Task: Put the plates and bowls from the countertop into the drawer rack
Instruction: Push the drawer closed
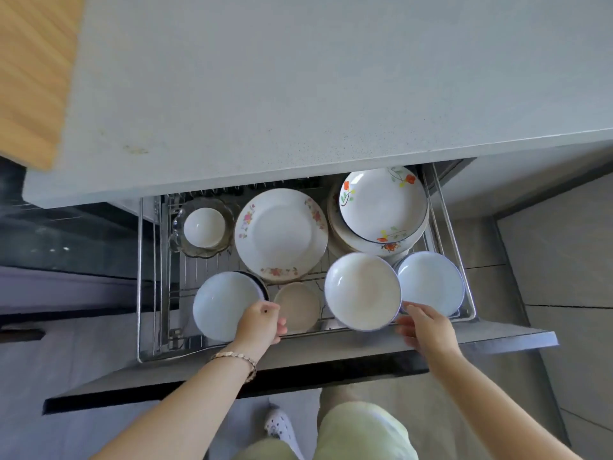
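The wire drawer rack [149, 293] under the grey table [298, 94] holds all the dishes: a white bowl [362, 291] at its front, a pale blue plate [430, 283] at the bowl's 3 o'clock, a flowered plate [281, 234] at its 11 o'clock. The left hand [262, 323] grips the rim of a blue bowl [224, 305] at 9 o'clock. The right hand [426, 328] has loosely spread fingers touching the white bowl's near edge.

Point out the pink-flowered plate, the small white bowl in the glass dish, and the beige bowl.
pink-flowered plate [281, 234]: head view, flat centre.
small white bowl [204, 227]: head view, inside.
beige bowl [297, 306]: head view, inside.
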A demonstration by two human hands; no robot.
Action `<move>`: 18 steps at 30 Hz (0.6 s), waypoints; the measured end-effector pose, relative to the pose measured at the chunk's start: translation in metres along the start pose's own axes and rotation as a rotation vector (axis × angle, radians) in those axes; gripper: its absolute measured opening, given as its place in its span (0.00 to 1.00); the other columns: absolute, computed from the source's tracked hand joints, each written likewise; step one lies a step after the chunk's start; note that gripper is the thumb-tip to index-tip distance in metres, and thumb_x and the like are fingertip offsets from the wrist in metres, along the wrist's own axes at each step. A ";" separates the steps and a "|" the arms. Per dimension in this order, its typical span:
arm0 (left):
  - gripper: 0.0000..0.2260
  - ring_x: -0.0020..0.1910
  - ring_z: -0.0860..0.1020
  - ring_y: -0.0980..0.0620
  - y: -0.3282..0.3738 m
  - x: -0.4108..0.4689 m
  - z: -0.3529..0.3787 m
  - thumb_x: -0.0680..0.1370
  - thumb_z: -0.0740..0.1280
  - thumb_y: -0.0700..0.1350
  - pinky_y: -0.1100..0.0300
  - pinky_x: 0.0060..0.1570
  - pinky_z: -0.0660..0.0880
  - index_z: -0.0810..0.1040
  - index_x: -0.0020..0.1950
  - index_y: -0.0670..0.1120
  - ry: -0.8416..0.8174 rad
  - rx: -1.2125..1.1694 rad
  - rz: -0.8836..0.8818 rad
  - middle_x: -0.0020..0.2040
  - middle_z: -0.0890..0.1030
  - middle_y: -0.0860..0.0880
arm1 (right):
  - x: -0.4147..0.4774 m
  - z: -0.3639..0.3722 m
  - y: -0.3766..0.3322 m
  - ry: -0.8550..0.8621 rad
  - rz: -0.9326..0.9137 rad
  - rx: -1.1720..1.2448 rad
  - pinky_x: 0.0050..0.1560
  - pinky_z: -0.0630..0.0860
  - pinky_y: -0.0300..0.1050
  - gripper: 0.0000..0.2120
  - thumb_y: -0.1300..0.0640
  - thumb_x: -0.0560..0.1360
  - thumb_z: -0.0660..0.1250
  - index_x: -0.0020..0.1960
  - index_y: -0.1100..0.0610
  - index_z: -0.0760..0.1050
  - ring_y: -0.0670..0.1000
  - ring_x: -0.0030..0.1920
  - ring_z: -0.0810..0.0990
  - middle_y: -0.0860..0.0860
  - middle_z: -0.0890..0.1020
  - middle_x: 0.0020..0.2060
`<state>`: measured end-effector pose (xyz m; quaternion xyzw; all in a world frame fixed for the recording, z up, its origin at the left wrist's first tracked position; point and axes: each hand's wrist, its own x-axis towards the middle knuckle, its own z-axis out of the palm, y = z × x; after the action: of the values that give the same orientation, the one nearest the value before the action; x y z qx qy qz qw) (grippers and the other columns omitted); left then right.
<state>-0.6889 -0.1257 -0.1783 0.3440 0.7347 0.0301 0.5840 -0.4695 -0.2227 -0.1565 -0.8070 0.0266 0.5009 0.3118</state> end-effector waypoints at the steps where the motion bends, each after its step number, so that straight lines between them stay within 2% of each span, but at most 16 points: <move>1: 0.07 0.31 0.75 0.52 -0.005 -0.008 -0.010 0.80 0.56 0.40 0.62 0.29 0.71 0.72 0.51 0.42 0.001 -0.022 0.010 0.35 0.76 0.47 | -0.011 -0.001 0.005 -0.021 0.016 0.059 0.31 0.70 0.40 0.07 0.62 0.78 0.59 0.46 0.59 0.76 0.51 0.30 0.72 0.54 0.77 0.33; 4: 0.06 0.30 0.76 0.51 -0.028 -0.031 -0.035 0.80 0.58 0.39 0.63 0.26 0.73 0.72 0.45 0.43 -0.020 -0.099 0.012 0.34 0.77 0.45 | -0.041 0.000 0.027 -0.039 0.045 0.082 0.27 0.71 0.38 0.09 0.60 0.78 0.59 0.41 0.56 0.74 0.52 0.29 0.73 0.54 0.78 0.34; 7: 0.08 0.22 0.78 0.53 -0.055 -0.057 -0.051 0.79 0.59 0.39 0.65 0.21 0.74 0.72 0.42 0.41 -0.088 -0.191 -0.058 0.33 0.76 0.44 | -0.058 0.006 0.061 -0.025 0.094 0.105 0.28 0.71 0.39 0.09 0.56 0.78 0.59 0.43 0.59 0.74 0.52 0.31 0.74 0.55 0.77 0.35; 8: 0.10 0.21 0.78 0.54 -0.064 -0.066 -0.054 0.80 0.58 0.40 0.64 0.23 0.74 0.72 0.40 0.41 -0.115 -0.207 -0.076 0.34 0.76 0.44 | -0.063 0.008 0.071 -0.016 0.106 0.107 0.30 0.71 0.40 0.09 0.56 0.78 0.59 0.46 0.60 0.74 0.52 0.31 0.75 0.55 0.77 0.36; 10: 0.13 0.28 0.79 0.51 -0.083 -0.080 -0.058 0.81 0.57 0.42 0.58 0.32 0.75 0.73 0.39 0.40 -0.161 -0.237 -0.107 0.35 0.77 0.44 | -0.067 0.013 0.086 0.002 0.120 0.081 0.29 0.72 0.41 0.09 0.56 0.78 0.60 0.52 0.61 0.72 0.52 0.33 0.76 0.56 0.77 0.38; 11: 0.13 0.32 0.78 0.50 -0.092 -0.084 -0.059 0.81 0.57 0.43 0.57 0.36 0.75 0.74 0.41 0.39 -0.179 -0.259 -0.129 0.36 0.78 0.43 | -0.069 0.015 0.092 0.009 0.128 0.070 0.27 0.73 0.41 0.10 0.57 0.78 0.61 0.54 0.62 0.71 0.52 0.33 0.77 0.57 0.78 0.41; 13: 0.12 0.37 0.78 0.49 -0.103 -0.091 -0.058 0.81 0.57 0.46 0.55 0.39 0.75 0.74 0.51 0.37 -0.206 -0.306 -0.177 0.40 0.78 0.43 | -0.073 0.018 0.098 0.009 0.141 0.090 0.24 0.75 0.40 0.10 0.58 0.78 0.61 0.57 0.63 0.70 0.53 0.35 0.78 0.60 0.77 0.47; 15: 0.16 0.40 0.78 0.47 -0.108 -0.091 -0.053 0.81 0.59 0.47 0.53 0.41 0.76 0.69 0.64 0.38 -0.213 -0.375 -0.207 0.48 0.78 0.40 | -0.073 0.020 0.099 -0.007 0.126 0.135 0.30 0.76 0.42 0.13 0.59 0.78 0.62 0.60 0.64 0.69 0.56 0.40 0.79 0.61 0.76 0.49; 16: 0.18 0.44 0.79 0.46 -0.108 -0.089 -0.050 0.80 0.59 0.46 0.52 0.44 0.77 0.66 0.68 0.39 -0.198 -0.421 -0.213 0.54 0.77 0.39 | -0.071 0.020 0.097 -0.009 0.108 0.151 0.33 0.76 0.43 0.14 0.59 0.78 0.63 0.61 0.65 0.70 0.57 0.42 0.79 0.61 0.76 0.48; 18: 0.20 0.53 0.79 0.43 -0.106 -0.085 -0.041 0.80 0.61 0.45 0.50 0.49 0.78 0.65 0.70 0.40 -0.161 -0.498 -0.215 0.63 0.74 0.38 | -0.065 0.021 0.091 0.002 0.065 0.168 0.39 0.77 0.45 0.13 0.58 0.77 0.64 0.59 0.63 0.70 0.55 0.39 0.79 0.59 0.77 0.44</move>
<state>-0.7680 -0.2378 -0.1413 0.1110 0.6882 0.1202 0.7069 -0.5509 -0.3021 -0.1530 -0.7772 0.0952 0.5060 0.3618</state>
